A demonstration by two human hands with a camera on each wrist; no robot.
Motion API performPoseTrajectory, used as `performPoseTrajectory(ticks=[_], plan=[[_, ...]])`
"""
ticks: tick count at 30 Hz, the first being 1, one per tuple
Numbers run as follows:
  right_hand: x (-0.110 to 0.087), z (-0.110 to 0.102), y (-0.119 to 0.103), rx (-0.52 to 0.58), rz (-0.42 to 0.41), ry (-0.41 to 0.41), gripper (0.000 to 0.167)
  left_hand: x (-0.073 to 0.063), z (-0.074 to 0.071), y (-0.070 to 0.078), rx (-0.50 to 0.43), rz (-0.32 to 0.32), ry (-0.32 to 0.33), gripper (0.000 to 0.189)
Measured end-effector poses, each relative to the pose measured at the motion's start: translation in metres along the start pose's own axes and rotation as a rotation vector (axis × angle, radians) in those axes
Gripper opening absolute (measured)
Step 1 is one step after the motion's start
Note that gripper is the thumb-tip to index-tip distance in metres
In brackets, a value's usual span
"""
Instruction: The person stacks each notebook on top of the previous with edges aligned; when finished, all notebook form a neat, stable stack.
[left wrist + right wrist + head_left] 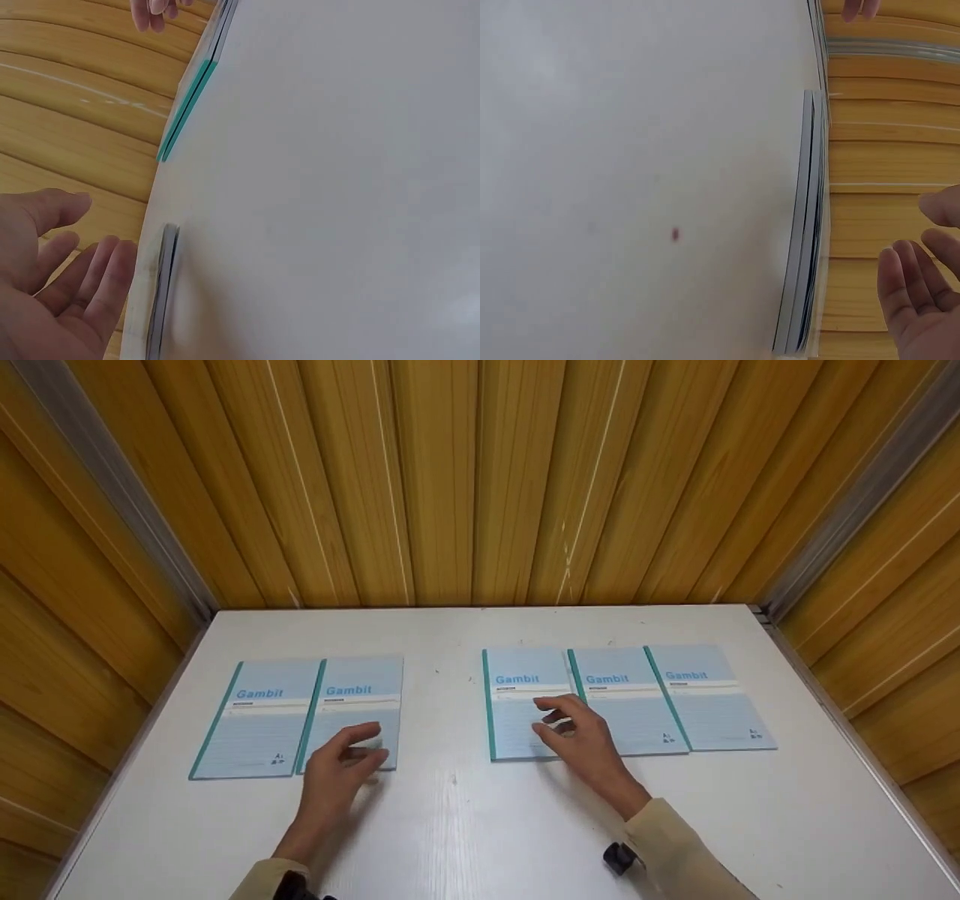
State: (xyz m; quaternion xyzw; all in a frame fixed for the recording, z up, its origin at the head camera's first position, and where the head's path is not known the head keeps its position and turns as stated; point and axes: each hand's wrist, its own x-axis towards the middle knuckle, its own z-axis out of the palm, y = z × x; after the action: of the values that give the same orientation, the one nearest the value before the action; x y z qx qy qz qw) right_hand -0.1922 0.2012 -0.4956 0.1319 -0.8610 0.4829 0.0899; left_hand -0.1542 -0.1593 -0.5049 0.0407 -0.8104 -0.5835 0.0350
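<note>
Light-blue "Gambit" notebooks with green spines lie flat in two groups. In the head view, the outer left notebook (251,742) lies beside an inner left notebook (360,671). My left hand (337,772) hovers over the inner one's lower part, fingers loosely bent and nothing held. Three more lie to the right: a near one (517,727), a middle one (637,724) and an outer one (701,697). Over the near one's lower right hangs my right hand (589,742), thumb and fingers apart, holding nothing. Both wrist views show the palms with gaps between thumb and fingers.
The notebooks rest on a white table (450,840). Yellow wood-look panels (480,480) rise behind it and at both sides. Beige sleeves (679,847) cover the forearms, with a black device (619,857) at the right wrist.
</note>
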Motion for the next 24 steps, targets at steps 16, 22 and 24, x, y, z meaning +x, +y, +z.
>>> performPoseTrajectory(ticks=[16, 22, 24], plan=[[0.011, 0.044, -0.026, 0.07, -0.088, -0.109, 0.04, 0.002, -0.058, -0.006, 0.18, -0.083, 0.149, 0.044], [0.014, 0.056, -0.031, 0.114, -0.094, -0.155, 0.042, 0.002, -0.067, -0.012, 0.194, -0.13, 0.145, 0.045], [0.014, 0.06, -0.032, 0.13, -0.094, -0.169, 0.043, 0.003, -0.069, -0.014, 0.194, -0.143, 0.14, 0.045]])
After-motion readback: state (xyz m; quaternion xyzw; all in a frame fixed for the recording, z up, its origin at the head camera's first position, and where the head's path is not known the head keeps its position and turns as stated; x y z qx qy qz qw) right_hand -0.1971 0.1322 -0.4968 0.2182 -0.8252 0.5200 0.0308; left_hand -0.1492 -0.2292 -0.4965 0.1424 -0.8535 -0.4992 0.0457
